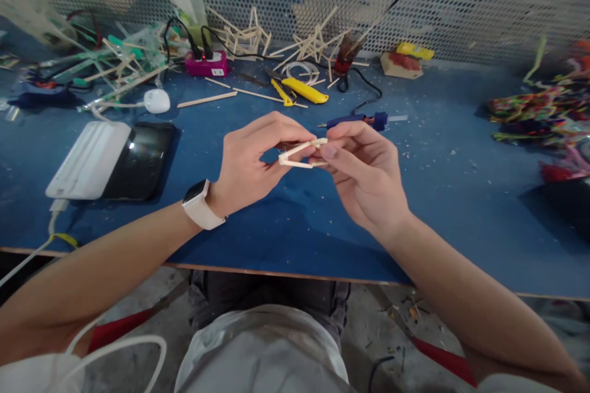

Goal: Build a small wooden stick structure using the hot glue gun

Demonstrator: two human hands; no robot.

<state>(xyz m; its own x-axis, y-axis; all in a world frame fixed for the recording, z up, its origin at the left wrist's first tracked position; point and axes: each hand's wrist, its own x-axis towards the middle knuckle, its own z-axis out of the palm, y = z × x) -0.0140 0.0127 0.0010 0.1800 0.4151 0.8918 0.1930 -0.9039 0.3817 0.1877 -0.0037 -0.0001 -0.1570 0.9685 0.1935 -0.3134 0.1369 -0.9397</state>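
Between my two hands is a small frame of pale wooden sticks (299, 152), joined at an angle on its left end and held just above the blue table. My left hand (260, 156) grips its upper stick with closed fingertips and wears a watch (203, 204) on the wrist. On the other side, my right hand (366, 175) pinches the frame's right end between thumb and fingers, which hide part of the joint. Just behind the right fingers lies a blue glue gun (380, 121) with a clear stick in its back.
Behind my hands lie a yellow cutter (304, 91) and pliers (282, 91). Stick assemblies (246, 37) and a magenta power strip (206, 64) stand along the perforated panel. At left is a white power bank (87, 159) beside a black phone (141, 159). Colourful bundles (544, 104) lie at right.
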